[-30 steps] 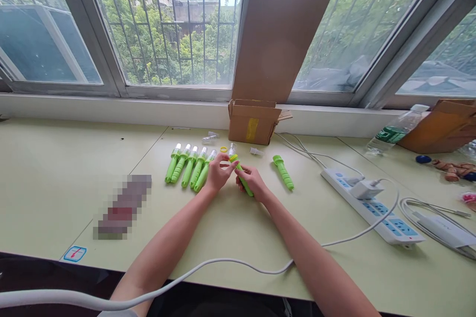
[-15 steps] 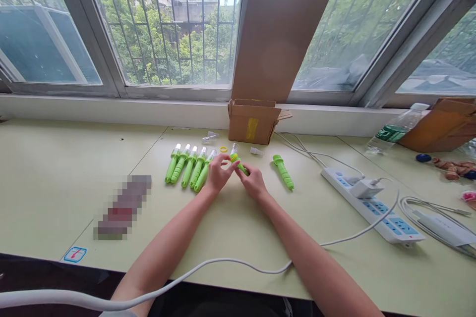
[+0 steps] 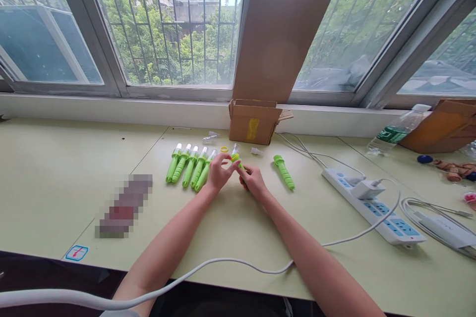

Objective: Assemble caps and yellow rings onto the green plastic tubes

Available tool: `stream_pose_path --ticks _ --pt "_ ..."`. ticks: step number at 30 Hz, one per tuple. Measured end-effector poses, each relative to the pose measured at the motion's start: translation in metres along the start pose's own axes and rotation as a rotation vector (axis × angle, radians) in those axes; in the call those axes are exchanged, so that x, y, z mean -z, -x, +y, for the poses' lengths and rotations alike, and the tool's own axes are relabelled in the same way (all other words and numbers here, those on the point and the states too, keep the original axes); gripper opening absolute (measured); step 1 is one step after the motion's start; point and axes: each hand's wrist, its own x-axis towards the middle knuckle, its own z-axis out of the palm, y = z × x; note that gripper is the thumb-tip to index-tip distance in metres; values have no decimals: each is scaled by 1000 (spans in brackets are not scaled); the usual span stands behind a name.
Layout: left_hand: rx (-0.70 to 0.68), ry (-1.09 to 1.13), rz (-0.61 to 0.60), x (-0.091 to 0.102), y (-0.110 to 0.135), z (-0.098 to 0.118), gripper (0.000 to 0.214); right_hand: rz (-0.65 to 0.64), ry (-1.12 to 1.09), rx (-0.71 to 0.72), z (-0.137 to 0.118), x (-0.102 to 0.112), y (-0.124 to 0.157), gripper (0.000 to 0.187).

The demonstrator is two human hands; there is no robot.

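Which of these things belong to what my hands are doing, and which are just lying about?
Likely in the work: held green tube, five clear-topped green tubes, loose green tube, yellow ring, clear pieces.
Likely lying about: power strip, bottle, charger.

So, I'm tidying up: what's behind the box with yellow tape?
A tall cardboard panel, in front of the window; the box covers whatever is lower down.

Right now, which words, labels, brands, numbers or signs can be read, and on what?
No word or number is legible.
Bottle: green label, white marks too small to read.
Sticker on the table: red mark inside a blue outline, no readable text.
White block: faint marking, too blurred.
Pixelated patch: obscured.
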Motion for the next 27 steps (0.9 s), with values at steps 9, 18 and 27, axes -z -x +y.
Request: stream_pose_path --ticks 9,18,27 --pt "38 68 61 -5 3 3 30 -24 198 35 0 0 -1 41" --pt "16 -32 91 -7 6 1 29 186 740 138 3 0 -1 32" --pt "39 -7 41 -4 2 -1 31 136 427 158 6 -2 -3 43"
